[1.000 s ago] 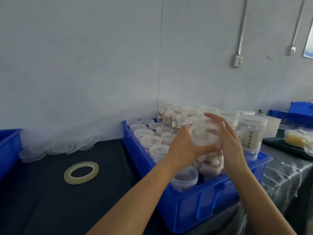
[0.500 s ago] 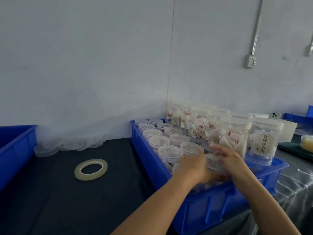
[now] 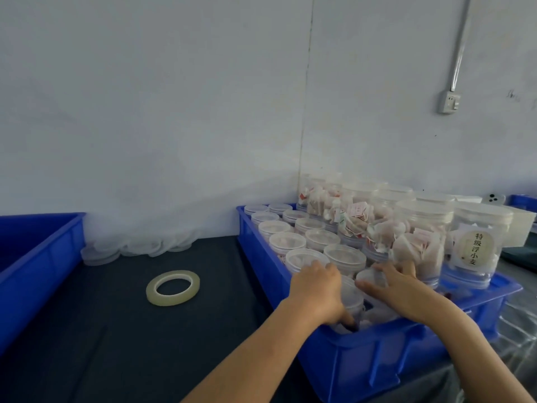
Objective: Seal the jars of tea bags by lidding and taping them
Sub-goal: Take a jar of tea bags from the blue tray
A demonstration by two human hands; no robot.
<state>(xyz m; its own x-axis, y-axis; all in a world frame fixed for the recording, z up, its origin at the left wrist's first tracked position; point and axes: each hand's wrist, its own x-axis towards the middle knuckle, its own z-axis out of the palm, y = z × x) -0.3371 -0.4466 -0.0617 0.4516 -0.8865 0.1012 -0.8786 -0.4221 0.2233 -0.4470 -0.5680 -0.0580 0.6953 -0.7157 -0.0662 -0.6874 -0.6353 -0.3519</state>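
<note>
A blue crate (image 3: pixel 363 353) on the right holds several clear jars of tea bags, some lidded and stacked tall at the back (image 3: pixel 421 228). My left hand (image 3: pixel 316 292) curls round a clear jar (image 3: pixel 353 298) at the crate's near end. My right hand (image 3: pixel 398 283) lies over a second jar (image 3: pixel 370 279) beside it, fingers bent around it. A labelled lidded jar (image 3: pixel 476 245) stands at the right. A roll of clear tape (image 3: pixel 173 287) lies flat on the dark table.
A pile of loose clear lids (image 3: pixel 130 247) sits against the wall. Another blue crate (image 3: pixel 32 269) stands at the left edge. A wall socket (image 3: pixel 449 101) is up on the right. Clear plastic sheeting (image 3: pixel 520 321) covers the table at the right.
A jar held up between both hands a second ago has gone down into the crate's near end. Both hands followed it down and now sit low among the jars.
</note>
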